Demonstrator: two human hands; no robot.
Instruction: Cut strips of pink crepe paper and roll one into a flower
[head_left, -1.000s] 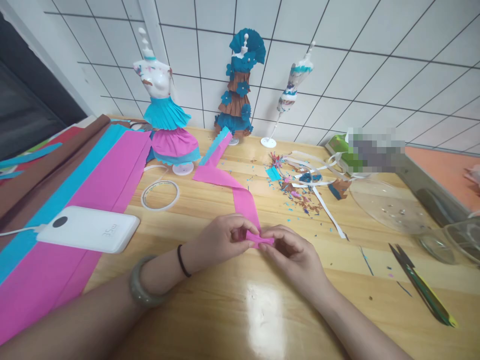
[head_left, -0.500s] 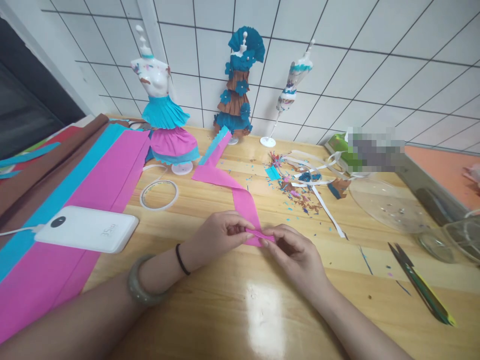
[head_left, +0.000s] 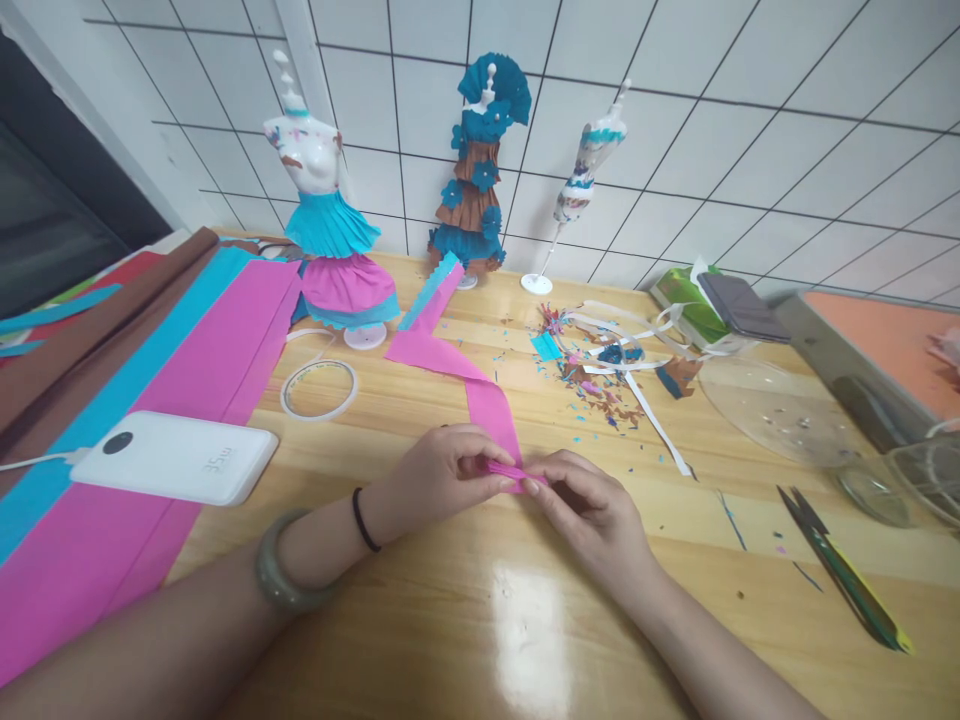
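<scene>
Though flat farther off, papery pink strip (head_left: 493,408) in tight pleats between pinching left hand (head_left: 444,472) and right hand (head_left: 598,508).

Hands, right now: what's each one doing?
Left hand: closed, pinching the folded part of the pink strip.
Right hand: closed, pinching that same folded part.

Both hands on one pink paper strip (head_left: 491,408), just above the wooden table (head_left: 405,620). Left hand (head_left: 439,478) pinches the near, folded end between thumb and fingers; right hand (head_left: 596,510) grips it just beside. Rest of strip runs back, bent, to a blue-edged far end near the middle dress form (head_left: 478,190). Other forms: left (head_left: 313,165) in blue-and-pink skirt, right (head_left: 581,180) mostly bare. Power bank (head_left: 176,460) on paper sheets (head_left: 214,385), tape roll (head_left: 321,414) beside them. Scraps (head_left: 604,395) right of strip, scissors (head_left: 844,570) far right, blades apart.
</scene>
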